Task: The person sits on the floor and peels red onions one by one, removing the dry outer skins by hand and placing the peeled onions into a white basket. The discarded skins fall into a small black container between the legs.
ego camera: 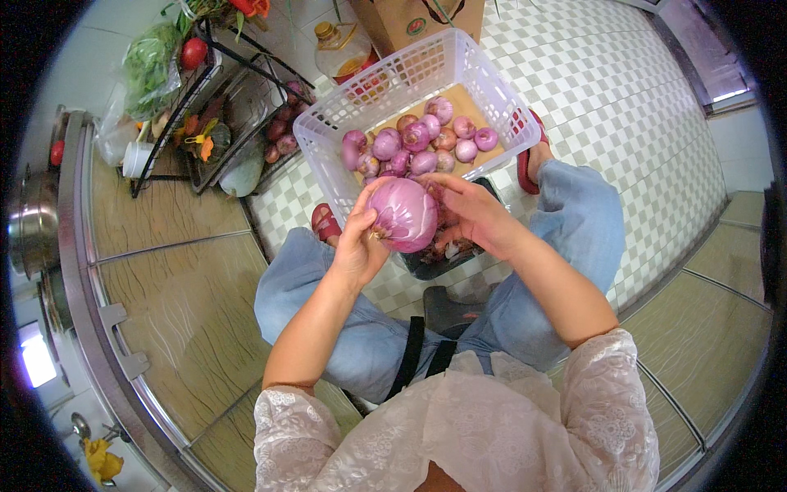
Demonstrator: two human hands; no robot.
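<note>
A large purple onion [404,215] is held up before me, its dry tip turned towards the lower left. My left hand [363,240] grips it from the left side, the thumb on its skin. On the onion's right is my right hand [470,212], its fingers bent behind the onion near some dark reddish, loose skins; whether they touch the onion is hard to tell. Beyond both hands stands a white perforated plastic basket [320,161] with several smaller purple onions [417,136] on its tan bottom. Under my hands, a black tray [430,269] with onion skins is partly hidden.
A black wire rack [178,111] with vegetables stands at the upper left. Behind the basket are an oil bottle [344,52] and a brown paper bag [406,21]. Cabinet doors [184,301] flank me on both sides. My knees frame the tray on the checkered floor [584,74].
</note>
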